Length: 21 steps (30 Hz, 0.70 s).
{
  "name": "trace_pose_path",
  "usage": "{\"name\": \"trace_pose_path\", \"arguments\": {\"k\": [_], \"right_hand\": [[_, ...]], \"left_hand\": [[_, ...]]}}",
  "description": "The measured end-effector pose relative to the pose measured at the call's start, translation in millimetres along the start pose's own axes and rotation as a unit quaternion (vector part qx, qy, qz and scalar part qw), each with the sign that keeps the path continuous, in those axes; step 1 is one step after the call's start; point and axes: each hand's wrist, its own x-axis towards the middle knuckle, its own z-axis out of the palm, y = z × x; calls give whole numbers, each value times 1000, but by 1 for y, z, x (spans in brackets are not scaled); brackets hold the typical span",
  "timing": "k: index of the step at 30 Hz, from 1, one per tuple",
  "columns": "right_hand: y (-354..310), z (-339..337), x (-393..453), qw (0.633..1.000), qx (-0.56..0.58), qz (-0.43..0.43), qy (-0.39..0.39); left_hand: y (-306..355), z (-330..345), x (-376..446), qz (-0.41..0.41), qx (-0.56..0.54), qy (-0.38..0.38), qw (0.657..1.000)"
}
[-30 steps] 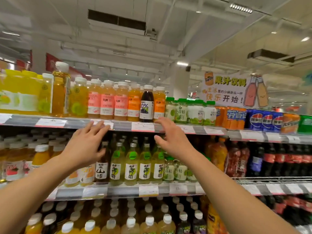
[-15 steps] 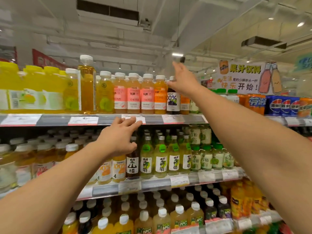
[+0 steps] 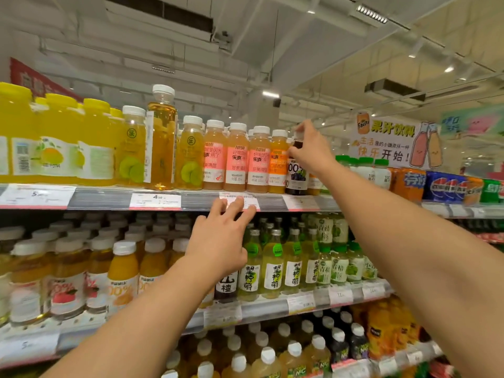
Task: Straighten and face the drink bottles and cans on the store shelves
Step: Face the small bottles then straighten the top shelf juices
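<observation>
Fingers of right hand (image 3: 311,148) pinching neck of dark grape juice bottle (image 3: 296,175); left hand (image 3: 221,241) spread, empty, near shelf edge (image 3: 272,203). Probably rigid, top-heavy; best gripped lower, around label.

dark purple bottle (image 3: 296,173), pink-label bottles (image 3: 236,165), yellow jugs (image 3: 54,143)

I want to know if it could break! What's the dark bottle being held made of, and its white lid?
The dark juice bottle looks like clear plastic or maybe glass: smooth, shiny, purple-black juice showing through above a glossy paper-like label. The pictures cannot settle which. Its lid is mostly hidden under the fingers of the right hand; the neighbouring white caps look like matte plastic.
</observation>
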Motion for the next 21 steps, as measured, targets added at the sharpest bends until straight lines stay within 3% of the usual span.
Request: {"name": "trace_pose_path", "arguments": {"k": [10, 16, 21], "right_hand": [[19, -25, -25, 992, 120, -4, 38], [49, -24, -88, 988, 89, -113, 57], [67, -38, -140, 959, 222, -119, 126]], "left_hand": [[12, -5, 1, -51, -22, -25, 998], [21, -9, -1, -81, -28, -42, 995], [33, -7, -5, -109, -23, -54, 992]]}}
